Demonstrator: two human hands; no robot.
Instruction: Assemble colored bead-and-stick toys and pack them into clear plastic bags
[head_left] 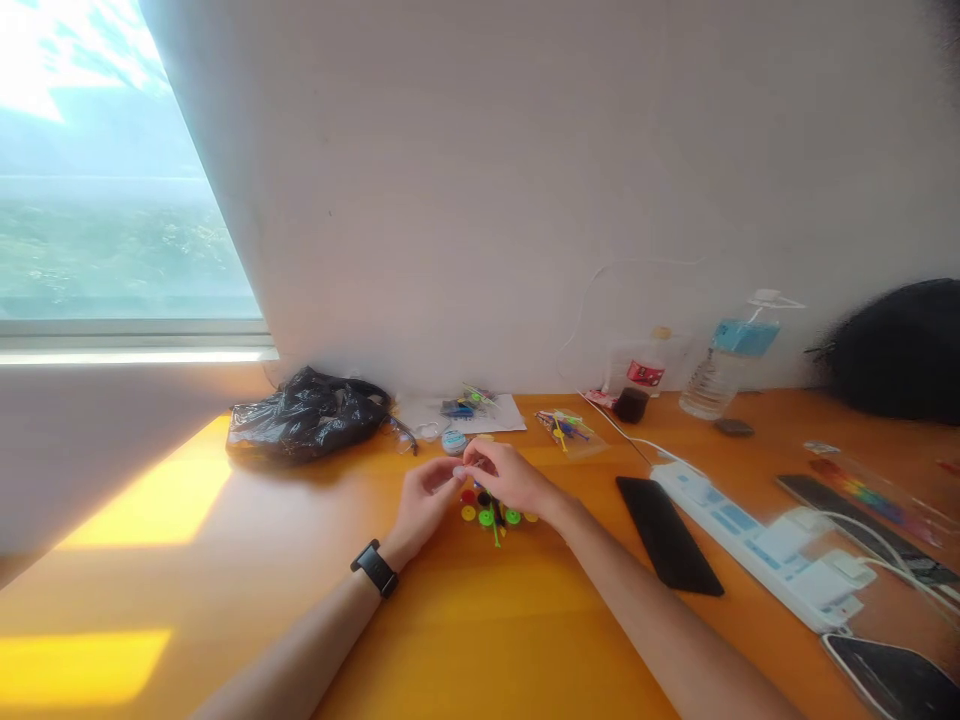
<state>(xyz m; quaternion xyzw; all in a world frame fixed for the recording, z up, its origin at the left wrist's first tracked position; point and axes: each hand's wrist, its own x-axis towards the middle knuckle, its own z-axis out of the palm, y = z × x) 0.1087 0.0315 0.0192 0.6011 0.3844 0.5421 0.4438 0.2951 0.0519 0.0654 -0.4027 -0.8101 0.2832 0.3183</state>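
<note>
My left hand (429,497), with a black watch (375,568) on its wrist, meets my right hand (511,478) above the middle of the wooden table. Both hands have their fingertips pinched together at one spot. Whatever lies between them is too small and covered to make out. Just below the hands is a cluster of small round plastic pieces, among them a red disc (468,497), a yellow disc (469,514) and green discs (486,518). A thin yellow-green stick (495,530) lies among them. My right hand hides part of this cluster.
A black plastic bag (307,415) lies back left. Behind the hands are a paper sheet (510,412), a round tin (453,441) and a clear packet (570,430) of coloured pieces. Rightward are a black phone (667,535), a power strip (750,545) with cables, and a water bottle (709,385).
</note>
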